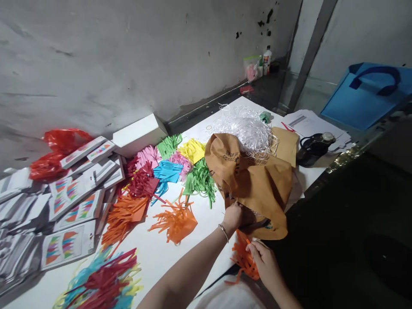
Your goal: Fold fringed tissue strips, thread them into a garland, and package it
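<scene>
Two bare hands at work, well apart from each other, right at the near edge of the white surface (152,259). And look at the left hand (233,216), low and just right of centre: it's curled at the opening of a brown bag (264,184), fingertips hidden, so I can't tell whether it grips anything. The right hand (267,262), bottom right of centre, pinches an orange fringe (243,257) below the bag!

How far along? Fringed strips are already cut and sorted by colour mid-frame: green fringe (200,178), yellow fringe (193,150), blue fringe (167,171), red fringe (144,181). One orange bundle (182,227) lies by itself, and a mixed pile (107,283) fills the lower left. The held piece looks unfinished business; how many others await handling, I can't tell. White string (247,128) sits loose behind the bag, printed boxes (66,246) crowd the left.
</scene>
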`<state>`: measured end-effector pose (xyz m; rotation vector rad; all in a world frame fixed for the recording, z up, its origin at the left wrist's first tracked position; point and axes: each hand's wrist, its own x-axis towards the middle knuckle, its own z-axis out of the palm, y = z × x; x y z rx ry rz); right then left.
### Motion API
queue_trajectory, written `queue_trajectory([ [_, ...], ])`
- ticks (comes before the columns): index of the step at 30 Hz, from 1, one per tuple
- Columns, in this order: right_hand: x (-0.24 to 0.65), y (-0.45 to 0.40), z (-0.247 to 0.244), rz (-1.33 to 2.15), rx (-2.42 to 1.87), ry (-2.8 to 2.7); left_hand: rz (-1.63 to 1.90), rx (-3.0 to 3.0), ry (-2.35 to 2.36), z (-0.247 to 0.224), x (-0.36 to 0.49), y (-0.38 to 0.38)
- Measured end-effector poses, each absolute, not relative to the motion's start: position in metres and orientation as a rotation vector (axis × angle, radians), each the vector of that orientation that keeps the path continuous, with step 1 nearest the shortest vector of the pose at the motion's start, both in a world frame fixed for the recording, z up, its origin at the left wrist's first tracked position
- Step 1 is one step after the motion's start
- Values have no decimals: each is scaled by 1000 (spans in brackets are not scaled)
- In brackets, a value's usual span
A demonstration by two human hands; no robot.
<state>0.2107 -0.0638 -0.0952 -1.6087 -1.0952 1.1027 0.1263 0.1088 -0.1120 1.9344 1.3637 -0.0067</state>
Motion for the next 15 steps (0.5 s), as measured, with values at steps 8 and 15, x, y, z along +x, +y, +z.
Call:
queue_trajectory([
  [8, 210, -52, -75, 1047, -1570, -1154, 437, 1485, 1244, -67, 82, 71],
  [15, 173, -31, -30, 1049, -1410, -1460, 746, 541, 944, -16, 23, 17],
])
